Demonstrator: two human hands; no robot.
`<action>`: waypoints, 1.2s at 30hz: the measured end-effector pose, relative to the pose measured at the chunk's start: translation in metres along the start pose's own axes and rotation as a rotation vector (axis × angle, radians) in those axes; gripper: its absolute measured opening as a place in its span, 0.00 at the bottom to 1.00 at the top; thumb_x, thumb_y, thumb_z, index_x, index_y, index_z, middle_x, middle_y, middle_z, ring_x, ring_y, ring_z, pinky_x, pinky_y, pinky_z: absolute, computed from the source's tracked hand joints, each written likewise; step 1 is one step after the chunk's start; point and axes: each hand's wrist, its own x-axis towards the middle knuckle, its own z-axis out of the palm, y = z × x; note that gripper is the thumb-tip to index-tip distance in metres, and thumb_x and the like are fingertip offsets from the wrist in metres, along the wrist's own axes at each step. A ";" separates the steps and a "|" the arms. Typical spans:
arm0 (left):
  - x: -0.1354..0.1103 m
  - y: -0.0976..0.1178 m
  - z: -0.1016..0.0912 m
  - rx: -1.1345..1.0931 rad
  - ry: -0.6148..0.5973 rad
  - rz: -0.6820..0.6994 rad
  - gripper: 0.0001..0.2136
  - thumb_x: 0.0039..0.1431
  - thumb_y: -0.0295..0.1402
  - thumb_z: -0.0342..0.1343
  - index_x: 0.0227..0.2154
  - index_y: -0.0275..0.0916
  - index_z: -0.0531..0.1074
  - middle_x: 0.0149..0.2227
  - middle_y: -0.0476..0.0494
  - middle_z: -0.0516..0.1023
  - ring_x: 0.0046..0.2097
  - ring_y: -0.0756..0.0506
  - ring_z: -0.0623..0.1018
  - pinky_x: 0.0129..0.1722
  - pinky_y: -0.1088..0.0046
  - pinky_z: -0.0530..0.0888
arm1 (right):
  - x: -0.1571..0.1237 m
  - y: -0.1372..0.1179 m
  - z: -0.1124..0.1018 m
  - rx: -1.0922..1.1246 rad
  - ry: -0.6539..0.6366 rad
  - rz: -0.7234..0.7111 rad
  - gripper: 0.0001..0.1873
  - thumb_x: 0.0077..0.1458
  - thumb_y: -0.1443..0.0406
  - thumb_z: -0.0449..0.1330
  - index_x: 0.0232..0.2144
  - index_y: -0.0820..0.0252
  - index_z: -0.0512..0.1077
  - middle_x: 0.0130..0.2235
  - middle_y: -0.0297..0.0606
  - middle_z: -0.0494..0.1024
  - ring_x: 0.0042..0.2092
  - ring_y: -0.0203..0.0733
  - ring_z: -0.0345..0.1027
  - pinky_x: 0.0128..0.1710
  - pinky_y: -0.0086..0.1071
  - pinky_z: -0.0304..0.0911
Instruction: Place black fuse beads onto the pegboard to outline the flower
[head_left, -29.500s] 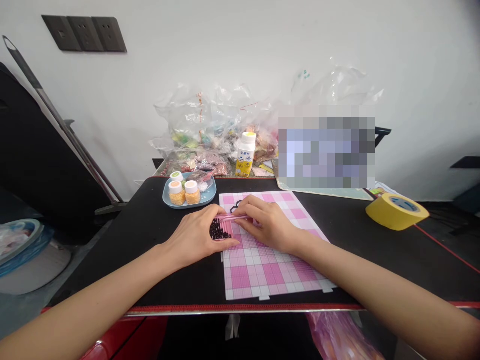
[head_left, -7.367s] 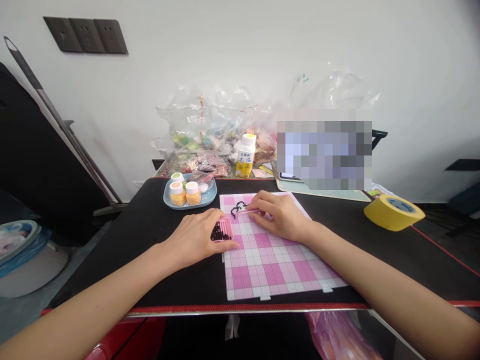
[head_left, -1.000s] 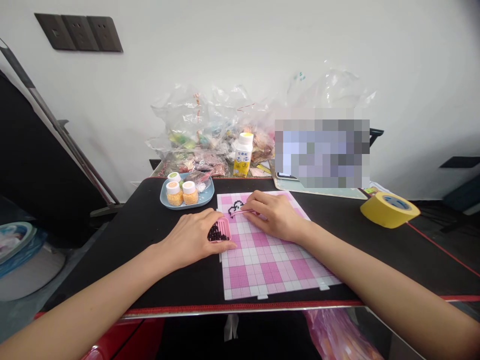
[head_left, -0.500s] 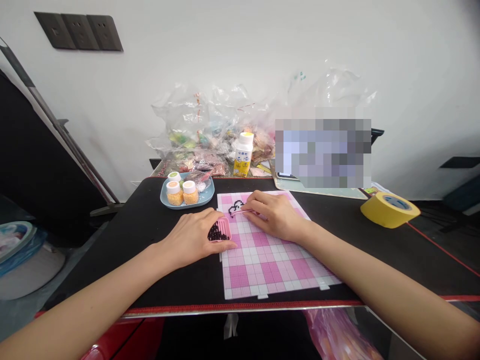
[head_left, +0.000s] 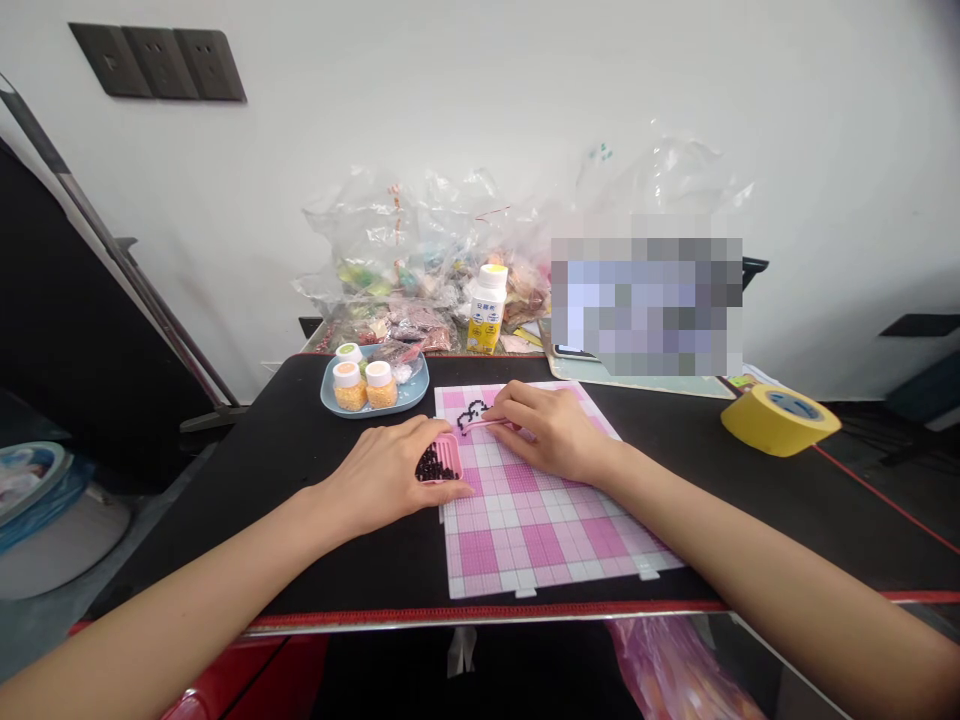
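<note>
The pegboard (head_left: pixel 544 545) has big checks of dark pink, light pink and white, with thin lines all over. The bead shape (head_left: pixel 463 418) on it is black. The little tray (head_left: pixel 450 452) is pink, and the loose beads (head_left: pixel 434 468) in it are black. The tweezers (head_left: pixel 484 424) are pink too. The desk mat (head_left: pixel 300 570) is black with a red edge. The plate (head_left: pixel 411 396) is light blue. The front jars (head_left: pixel 349 394) have yellow-orange bits inside and white lids with peach tops. The bottle (head_left: pixel 486 318) is white and yellow with blue writing. The tape roll (head_left: pixel 759 424) is bright yellow. The wall (head_left: pixel 450 80) is white.
</note>
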 end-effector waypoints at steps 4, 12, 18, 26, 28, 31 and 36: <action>0.000 0.000 0.000 0.019 -0.006 0.008 0.29 0.54 0.56 0.51 0.53 0.43 0.64 0.43 0.44 0.74 0.41 0.41 0.75 0.40 0.65 0.69 | 0.000 0.000 0.000 -0.002 -0.007 0.007 0.12 0.62 0.64 0.50 0.37 0.61 0.73 0.36 0.40 0.73 0.34 0.36 0.68 0.30 0.29 0.60; 0.001 0.002 -0.003 0.060 -0.058 0.012 0.29 0.57 0.56 0.48 0.56 0.45 0.63 0.41 0.45 0.72 0.39 0.42 0.75 0.35 0.67 0.68 | 0.000 0.000 0.000 0.011 -0.010 0.017 0.12 0.62 0.64 0.50 0.38 0.62 0.73 0.36 0.40 0.73 0.34 0.36 0.68 0.30 0.29 0.61; 0.001 0.002 -0.003 0.078 -0.089 0.011 0.29 0.57 0.56 0.47 0.56 0.44 0.63 0.42 0.44 0.72 0.39 0.42 0.75 0.35 0.68 0.67 | 0.001 -0.001 -0.001 0.012 -0.001 0.015 0.12 0.62 0.64 0.50 0.37 0.63 0.73 0.35 0.40 0.73 0.33 0.35 0.67 0.30 0.29 0.62; 0.001 0.004 -0.005 0.007 -0.078 -0.042 0.31 0.54 0.57 0.49 0.53 0.41 0.62 0.47 0.42 0.73 0.44 0.38 0.75 0.40 0.64 0.69 | 0.002 -0.004 -0.003 0.089 0.122 -0.031 0.09 0.60 0.65 0.53 0.37 0.63 0.72 0.35 0.40 0.73 0.34 0.36 0.68 0.30 0.29 0.63; 0.001 0.004 -0.004 -0.017 -0.064 -0.051 0.29 0.53 0.57 0.50 0.50 0.40 0.63 0.45 0.42 0.74 0.44 0.38 0.75 0.40 0.63 0.69 | 0.002 -0.007 -0.002 0.120 0.121 -0.052 0.09 0.60 0.65 0.53 0.38 0.63 0.72 0.35 0.40 0.73 0.34 0.36 0.68 0.30 0.29 0.63; 0.001 0.003 -0.003 -0.033 -0.034 -0.036 0.27 0.53 0.56 0.51 0.45 0.40 0.65 0.43 0.43 0.74 0.43 0.39 0.75 0.41 0.64 0.69 | 0.003 -0.012 -0.001 0.149 0.072 -0.084 0.09 0.60 0.66 0.53 0.39 0.62 0.71 0.36 0.39 0.72 0.34 0.35 0.67 0.30 0.28 0.63; 0.001 0.002 0.000 -0.044 0.004 -0.003 0.25 0.53 0.55 0.53 0.44 0.40 0.64 0.42 0.45 0.73 0.41 0.41 0.75 0.40 0.65 0.69 | 0.003 -0.016 0.000 0.158 0.028 -0.109 0.10 0.61 0.66 0.51 0.41 0.62 0.71 0.37 0.39 0.72 0.34 0.35 0.66 0.29 0.28 0.62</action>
